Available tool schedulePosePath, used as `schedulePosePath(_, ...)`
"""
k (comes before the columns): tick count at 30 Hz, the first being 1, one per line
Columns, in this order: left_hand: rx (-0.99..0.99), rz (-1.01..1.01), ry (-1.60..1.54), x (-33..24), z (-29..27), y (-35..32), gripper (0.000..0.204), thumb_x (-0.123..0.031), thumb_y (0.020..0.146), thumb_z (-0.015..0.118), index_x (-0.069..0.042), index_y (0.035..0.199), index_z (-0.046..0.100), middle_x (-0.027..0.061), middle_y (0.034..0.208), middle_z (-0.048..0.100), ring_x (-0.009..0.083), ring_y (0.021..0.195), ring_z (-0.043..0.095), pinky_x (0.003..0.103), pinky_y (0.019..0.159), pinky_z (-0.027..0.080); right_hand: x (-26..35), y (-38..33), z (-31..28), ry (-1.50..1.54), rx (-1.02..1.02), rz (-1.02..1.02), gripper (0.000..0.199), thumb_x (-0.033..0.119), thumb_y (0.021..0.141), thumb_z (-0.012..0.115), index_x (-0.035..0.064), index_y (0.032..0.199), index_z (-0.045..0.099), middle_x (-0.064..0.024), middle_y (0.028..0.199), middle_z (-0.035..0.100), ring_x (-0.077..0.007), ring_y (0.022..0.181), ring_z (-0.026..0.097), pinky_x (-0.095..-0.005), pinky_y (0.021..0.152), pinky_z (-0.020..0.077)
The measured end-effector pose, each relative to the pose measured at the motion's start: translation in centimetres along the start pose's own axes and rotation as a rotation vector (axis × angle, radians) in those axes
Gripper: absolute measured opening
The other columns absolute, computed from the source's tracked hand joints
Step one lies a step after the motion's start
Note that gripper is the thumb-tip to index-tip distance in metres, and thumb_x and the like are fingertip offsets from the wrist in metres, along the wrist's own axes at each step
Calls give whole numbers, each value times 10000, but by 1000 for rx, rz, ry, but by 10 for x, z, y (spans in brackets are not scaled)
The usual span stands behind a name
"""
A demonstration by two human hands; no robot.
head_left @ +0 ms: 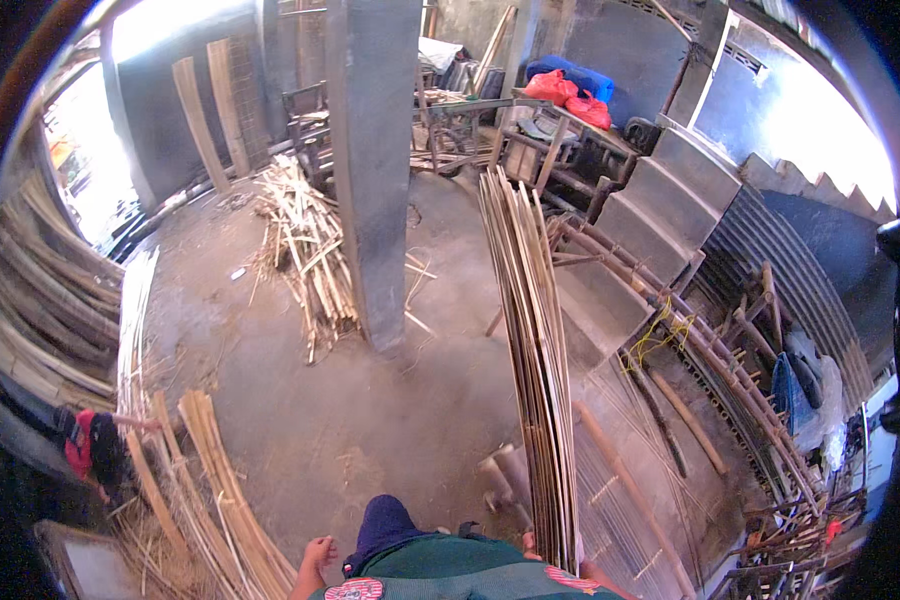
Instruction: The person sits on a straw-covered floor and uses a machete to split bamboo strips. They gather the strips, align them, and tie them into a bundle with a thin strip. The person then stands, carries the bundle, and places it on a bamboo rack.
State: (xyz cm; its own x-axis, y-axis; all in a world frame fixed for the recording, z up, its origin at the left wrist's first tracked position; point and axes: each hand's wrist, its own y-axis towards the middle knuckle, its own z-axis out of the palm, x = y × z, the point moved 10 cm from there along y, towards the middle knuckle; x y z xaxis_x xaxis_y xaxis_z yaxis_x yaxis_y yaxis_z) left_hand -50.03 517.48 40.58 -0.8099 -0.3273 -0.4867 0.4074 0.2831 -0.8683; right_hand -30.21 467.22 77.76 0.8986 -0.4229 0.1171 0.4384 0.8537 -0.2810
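Observation:
A tall bundle of long, thin bamboo strips (pixel 530 340) stands up at my right side, its far end rising toward the middle of the room. My right hand (pixel 529 546) grips it low down; the fingertips show on its left edge and the forearm on its right. Out to the left of my body hangs my left hand (pixel 318 552), its fingers loosely curled with nothing visible in them. More split bamboo slats (pixel 215 460) lie on the floor beyond my left hand.
A grey pillar (pixel 372 180) stands ahead, with a heap of bamboo offcuts (pixel 305 250) at its left. Concrete steps (pixel 660 210) and a bamboo frame (pixel 630 490) are at the right. A person in red and black (pixel 95 445) works at the far left.

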Motion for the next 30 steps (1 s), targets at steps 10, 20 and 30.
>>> schedulePosePath(10, 45, 307, 256, -430, 71, 131, 413, -368, 969, 641, -42, 1222, 643, 83, 965, 728, 162, 748, 673, 307, 587, 501, 148, 208, 59, -55, -6, -138, 635, 559, 937, 564, -24, 1188, 574, -215, 1006, 575, -311, 744, 628, -380, 603, 570)
schedulePosePath(20, 179, 342, 487, -689, 211, 258, 401, -364, 991, 595, -60, 1250, 635, 88, 1026, 722, 169, 808, 670, 298, 635, 503, 347, 325, 36, -21, 25, -387, 611, 579, 995, 405, 82, 1316, 554, -241, 1030, 575, -349, 730, 579, -410, 612, 502)
schedulePosePath(30, 327, 453, 949, -803, 382, 366, 311, -333, 974, 610, -45, 1043, 705, 90, 850, 704, 196, 713, 655, 356, 632, 523, 623, 355, 84, -90, -128, -409, 459, 488, 934, 642, 52, 1057, 570, -108, 880, 596, -238, 709, 590, -341, 668, 538)
